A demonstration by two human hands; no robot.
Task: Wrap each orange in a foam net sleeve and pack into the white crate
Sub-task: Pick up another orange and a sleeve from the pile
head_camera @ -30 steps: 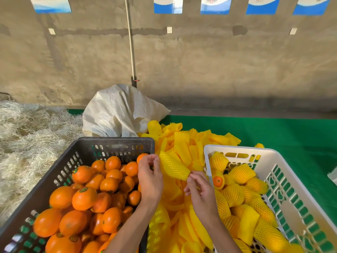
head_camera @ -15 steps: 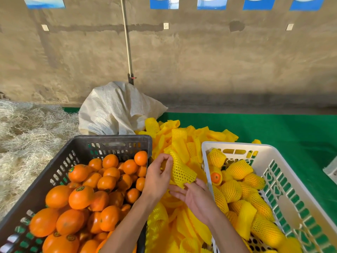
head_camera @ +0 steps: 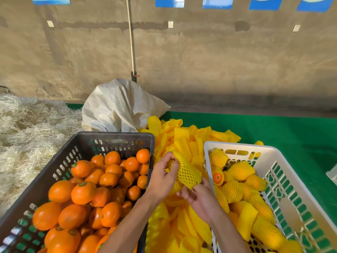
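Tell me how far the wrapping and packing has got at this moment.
Done: roughly a dozen sleeved oranges already lie in the white crate. In hand: the left hand and right hand hold a yellow foam net sleeve; I cannot tell whether an orange is inside. Left: the black crate is nearly full of bare oranges, so most remains.

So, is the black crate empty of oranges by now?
No, the black crate is heaped with bare oranges, while both hands work a yellow foam net sleeve between the crates.

Two bare forearms, no sleeves in view; hands point(head_camera: 162, 178) ungloved
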